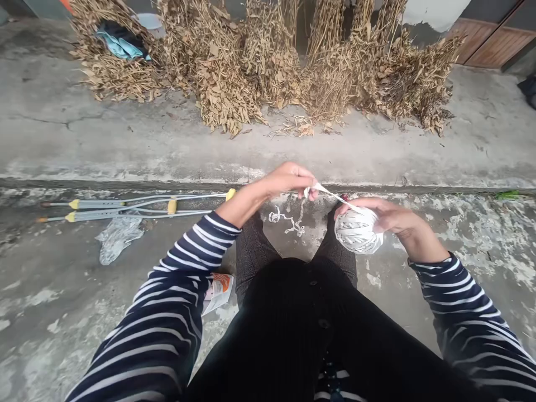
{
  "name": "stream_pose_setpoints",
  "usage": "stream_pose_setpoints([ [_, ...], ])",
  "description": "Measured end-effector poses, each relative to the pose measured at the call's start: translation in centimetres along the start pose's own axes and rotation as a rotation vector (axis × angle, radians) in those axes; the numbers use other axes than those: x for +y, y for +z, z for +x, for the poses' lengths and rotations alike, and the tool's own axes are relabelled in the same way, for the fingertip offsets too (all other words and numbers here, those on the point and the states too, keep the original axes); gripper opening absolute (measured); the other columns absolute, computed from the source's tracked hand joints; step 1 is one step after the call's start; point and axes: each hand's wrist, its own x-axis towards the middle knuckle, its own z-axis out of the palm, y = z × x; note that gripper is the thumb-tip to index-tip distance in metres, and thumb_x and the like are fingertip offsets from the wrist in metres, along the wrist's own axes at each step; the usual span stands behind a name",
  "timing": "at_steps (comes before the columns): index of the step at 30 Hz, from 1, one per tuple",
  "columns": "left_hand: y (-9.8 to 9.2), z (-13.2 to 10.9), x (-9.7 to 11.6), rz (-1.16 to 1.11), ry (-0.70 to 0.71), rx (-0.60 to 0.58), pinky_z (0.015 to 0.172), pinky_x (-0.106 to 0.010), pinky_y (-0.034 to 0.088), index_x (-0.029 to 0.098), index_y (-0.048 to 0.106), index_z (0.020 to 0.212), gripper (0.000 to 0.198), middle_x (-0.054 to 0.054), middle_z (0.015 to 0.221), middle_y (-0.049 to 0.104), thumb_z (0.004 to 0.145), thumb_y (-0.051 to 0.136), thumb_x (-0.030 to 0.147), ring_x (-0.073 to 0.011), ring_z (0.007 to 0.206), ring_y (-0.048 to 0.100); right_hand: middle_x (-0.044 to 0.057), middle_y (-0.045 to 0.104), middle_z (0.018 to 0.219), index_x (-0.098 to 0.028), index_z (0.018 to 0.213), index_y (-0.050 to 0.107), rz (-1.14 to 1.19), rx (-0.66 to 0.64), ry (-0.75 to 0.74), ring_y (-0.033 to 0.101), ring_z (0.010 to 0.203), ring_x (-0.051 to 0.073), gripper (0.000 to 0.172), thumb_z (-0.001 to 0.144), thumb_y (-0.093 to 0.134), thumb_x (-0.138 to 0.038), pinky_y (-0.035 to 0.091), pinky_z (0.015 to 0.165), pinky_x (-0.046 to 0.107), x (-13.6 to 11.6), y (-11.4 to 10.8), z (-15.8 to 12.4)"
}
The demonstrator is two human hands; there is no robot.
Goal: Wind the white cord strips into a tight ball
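R grip [387, 216] cups strip ball [357, 230], L [288, 181] pinches tail [330, 194].

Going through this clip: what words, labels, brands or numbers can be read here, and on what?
No text can be read in this view.
The orange-and-white packet on the ground carries print, too small and blurred to read.
The grey crutches, the white ball and its strip show no legible marking.
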Motion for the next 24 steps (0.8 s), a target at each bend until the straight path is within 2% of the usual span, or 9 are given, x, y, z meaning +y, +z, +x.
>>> stream_pose_setpoints([
  [5,-2.4,0.9,-1.5,0.161,-0.109,-0.028,0.056,-0.025,0.045,0.011,0.073,0.063,0.030,-0.011,0.066,0.069,0.086,0.064,0.027,-0.0135,0.056,0.062,0.013,0.070,0.126,-0.017,0.124,0.069,0.036,-0.086,-0.056,0.069,0.110,0.030,0.063,0.066,0.085,-0.036,0.056,0.094,0.044,-0.5,-0.1,1.7],
  [7,-2.2,1.2,-3.3,0.343,-0.199,-0.061,0.057,-0.027,0.046,0.013,0.068,0.055,0.028,-0.007,0.059,0.066,0.082,0.064,0.021,-0.0132,0.053,0.059,0.014,0.069,0.127,-0.017,0.127,0.067,0.085,-0.112,-0.085,0.069,0.110,0.029,0.064,0.067,0.084,-0.033,0.057,0.094,0.042,0.1,-0.7,2.2],
  [9,-1.2,1.2,-4.8,0.448,-0.165,0.039,0.061,-0.027,0.048,0.013,0.068,0.058,0.023,-0.005,0.064,0.068,0.080,0.064,0.017,-0.0136,0.058,0.061,0.013,0.069,0.129,-0.017,0.130,0.065,0.120,-0.132,-0.092,0.069,0.112,0.027,0.064,0.069,0.083,-0.030,0.056,0.095,0.040,0.8,-1.2,2.5],
  [12,1.4,0.4,-6.0,0.262,0.085,0.296,0.071,-0.028,0.055,0.014,0.076,0.094,0.018,-0.009,0.105,0.074,0.086,0.061,0.018,-0.0173,0.087,0.068,0.011,0.069,0.129,-0.018,0.132,0.064,0.134,-0.098,-0.066,0.069,0.111,0.024,0.062,0.073,0.079,-0.026,0.056,0.096,0.037,1.7,-1.7,2.7],
  [15,4.6,-0.1,-6.8,-0.050,0.201,0.268,0.083,-0.034,0.060,0.018,0.069,0.123,0.036,-0.013,0.132,0.066,0.087,0.065,0.020,-0.0224,0.114,0.065,0.009,0.071,0.123,-0.019,0.130,0.066,0.117,-0.033,-0.035,0.069,0.107,0.023,0.060,0.071,0.078,-0.023,0.056,0.094,0.036,2.0,-1.7,2.7],
  [17,6.4,-0.1,-7.5,-0.177,0.221,0.207,0.093,-0.040,0.059,0.018,0.067,0.126,0.041,-0.014,0.130,0.067,0.084,0.071,0.020,-0.0239,0.119,0.064,0.006,0.073,0.119,-0.020,0.127,0.068,0.115,-0.004,-0.022,0.069,0.104,0.022,0.060,0.068,0.079,-0.021,0.056,0.092,0.033,2.0,-1.6,2.8],
  [19,7.5,0.2,-8.4,-0.251,0.235,0.226,0.103,-0.045,0.054,0.017,0.069,0.122,0.041,-0.013,0.124,0.070,0.081,0.076,0.020,-0.0236,0.118,0.066,0.005,0.074,0.116,-0.021,0.124,0.070,0.111,0.016,-0.011,0.069,0.103,0.020,0.058,0.066,0.078,-0.018,0.055,0.091,0.030,1.9,-1.5,2.8],
  [22,7.8,0.5,-9.4,-0.347,0.197,0.260,0.107,-0.046,0.050,0.016,0.072,0.117,0.039,-0.014,0.123,0.072,0.080,0.080,0.024,-0.0244,0.118,0.066,0.005,0.074,0.116,-0.021,0.123,0.070,0.109,0.021,-0.003,0.069,0.103,0.020,0.057,0.066,0.078,-0.017,0.055,0.091,0.031,1.8,-1.5,2.8],
  [24,7.5,0.6,-9.6,-0.429,0.137,0.215,0.103,-0.045,0.053,0.017,0.073,0.118,0.040,-0.014,0.128,0.070,0.080,0.081,0.029,-0.0259,0.120,0.065,0.006,0.074,0.117,-0.020,0.126,0.068,0.099,-0.012,-0.003,0.070,0.104,0.023,0.060,0.067,0.080,-0.021,0.056,0.091,0.034,1.7,-1.5,2.7],
])
